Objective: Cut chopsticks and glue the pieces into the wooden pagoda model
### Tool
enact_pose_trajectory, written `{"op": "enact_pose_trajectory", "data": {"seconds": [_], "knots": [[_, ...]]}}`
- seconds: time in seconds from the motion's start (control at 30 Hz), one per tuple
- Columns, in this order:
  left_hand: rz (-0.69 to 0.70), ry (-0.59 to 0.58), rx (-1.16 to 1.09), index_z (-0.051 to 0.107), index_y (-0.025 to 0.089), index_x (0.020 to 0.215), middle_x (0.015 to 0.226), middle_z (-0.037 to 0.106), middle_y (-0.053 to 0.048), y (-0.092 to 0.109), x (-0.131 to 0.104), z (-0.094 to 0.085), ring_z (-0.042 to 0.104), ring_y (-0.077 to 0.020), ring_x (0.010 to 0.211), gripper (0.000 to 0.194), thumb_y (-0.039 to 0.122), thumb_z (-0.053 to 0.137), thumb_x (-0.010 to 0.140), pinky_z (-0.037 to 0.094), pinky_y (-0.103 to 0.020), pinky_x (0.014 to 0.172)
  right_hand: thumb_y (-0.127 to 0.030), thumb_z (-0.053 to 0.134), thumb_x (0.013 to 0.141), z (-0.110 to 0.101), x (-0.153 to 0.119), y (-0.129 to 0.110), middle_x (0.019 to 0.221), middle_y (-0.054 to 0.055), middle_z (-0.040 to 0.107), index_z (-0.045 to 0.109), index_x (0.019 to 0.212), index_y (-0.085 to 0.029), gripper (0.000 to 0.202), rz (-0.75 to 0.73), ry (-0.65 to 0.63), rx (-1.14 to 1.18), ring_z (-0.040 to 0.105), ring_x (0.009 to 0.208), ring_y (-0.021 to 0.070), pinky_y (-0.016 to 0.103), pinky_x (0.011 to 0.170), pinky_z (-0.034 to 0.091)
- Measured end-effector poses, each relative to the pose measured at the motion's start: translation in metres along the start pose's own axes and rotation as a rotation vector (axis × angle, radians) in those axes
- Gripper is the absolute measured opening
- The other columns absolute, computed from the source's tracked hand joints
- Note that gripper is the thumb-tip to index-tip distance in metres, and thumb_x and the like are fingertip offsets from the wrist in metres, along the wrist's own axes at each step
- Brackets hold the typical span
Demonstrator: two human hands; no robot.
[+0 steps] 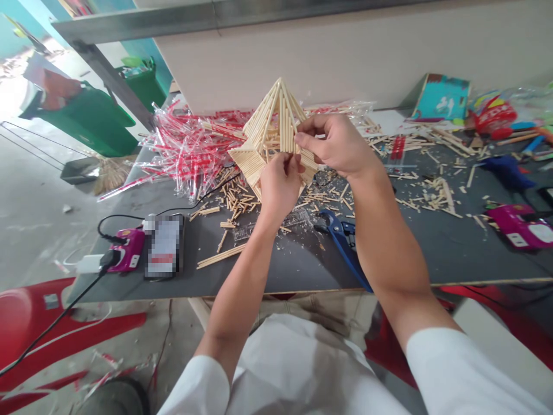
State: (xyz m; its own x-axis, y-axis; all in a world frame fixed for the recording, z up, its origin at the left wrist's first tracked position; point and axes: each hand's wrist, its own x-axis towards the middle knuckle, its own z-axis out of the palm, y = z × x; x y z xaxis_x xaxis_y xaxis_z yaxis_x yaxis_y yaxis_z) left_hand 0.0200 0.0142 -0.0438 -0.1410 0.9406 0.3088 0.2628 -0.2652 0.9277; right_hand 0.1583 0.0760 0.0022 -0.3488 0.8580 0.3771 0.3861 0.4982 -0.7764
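A pale model built of thin round wooden sticks [287,124] is held up above the table, with a pointed roof on top and flared, slatted eaves below. My left hand [280,181] is closed at its lower front, thumb and fingers pinched on the lower ends of the sticks. Up on the right side of the roof, my right hand [334,141] pinches the sloping edge between thumb and forefinger. Whether a loose stick is between those fingertips is too small to tell. Blue-handled cutters [345,242] lie on the table below my right forearm.
Stick offcuts [239,193] litter the dark table [302,271]. Red-and-clear plastic wrappers [185,150] are heaped at the left. A phone [165,245] lies beside a purple power adapter [129,248] with cables. Another purple adapter [518,225] sits right. Green bins [90,118] stand beyond.
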Motion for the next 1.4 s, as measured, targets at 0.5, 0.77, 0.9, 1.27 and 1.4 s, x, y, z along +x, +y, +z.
{"op": "enact_pose_trajectory", "data": {"seconds": [0.5,0.77,0.9,1.27,1.4], "knots": [[-0.293,-0.186,-0.375,0.052,0.016,0.098,0.085,0.075,-0.004,0.016,0.014,-0.016,0.074,-0.0107,0.084,0.009,0.008,0.05,0.101,0.058,-0.02,0.076,-0.059,0.075,0.087,0.002,0.004,0.006,0.081,0.005,0.065,0.067,0.089,-0.02,0.039,-0.016,-0.01,0.072,0.06,0.074,0.0165,0.03,0.059,0.051],[-0.403,-0.341,-0.529,0.063,0.014,0.091,0.083,0.074,-0.006,0.018,0.016,-0.02,0.072,-0.0095,0.076,0.019,0.012,0.049,0.104,0.06,-0.022,0.077,-0.058,0.076,0.086,0.004,0.001,0.003,0.083,0.005,0.064,0.064,0.089,-0.022,0.038,-0.019,0.022,0.058,0.06,0.076,0.0177,0.031,0.06,0.053],[-0.412,-0.429,-0.607,0.068,0.015,0.09,0.09,0.075,-0.008,0.012,0.022,-0.028,0.075,-0.0131,0.082,0.023,0.012,0.049,0.103,0.063,-0.03,0.086,-0.058,0.075,0.086,0.004,-0.001,0.0,0.083,0.005,0.063,0.062,0.093,-0.023,0.038,0.021,-0.019,0.086,0.06,0.072,0.0181,0.032,0.058,0.054],[-0.57,-0.506,-0.778,0.07,0.011,0.093,0.082,0.074,-0.006,0.009,0.032,-0.038,0.074,-0.0144,0.082,0.012,0.015,0.059,0.098,0.061,-0.033,0.095,-0.052,0.07,0.093,0.008,0.003,0.015,0.08,0.002,0.06,0.065,0.096,-0.014,0.038,-0.054,0.007,0.058,0.062,0.077,0.0157,0.034,0.073,0.059],[-0.577,-0.504,-0.82,0.07,0.011,0.091,0.08,0.072,-0.004,0.007,0.032,-0.036,0.074,-0.0131,0.078,0.017,0.013,0.055,0.1,0.06,-0.03,0.09,-0.045,0.069,0.096,0.008,0.004,0.016,0.077,0.0,0.059,0.065,0.097,-0.012,0.033,-0.056,-0.005,0.077,0.062,0.075,0.0134,0.035,0.076,0.06]]}}
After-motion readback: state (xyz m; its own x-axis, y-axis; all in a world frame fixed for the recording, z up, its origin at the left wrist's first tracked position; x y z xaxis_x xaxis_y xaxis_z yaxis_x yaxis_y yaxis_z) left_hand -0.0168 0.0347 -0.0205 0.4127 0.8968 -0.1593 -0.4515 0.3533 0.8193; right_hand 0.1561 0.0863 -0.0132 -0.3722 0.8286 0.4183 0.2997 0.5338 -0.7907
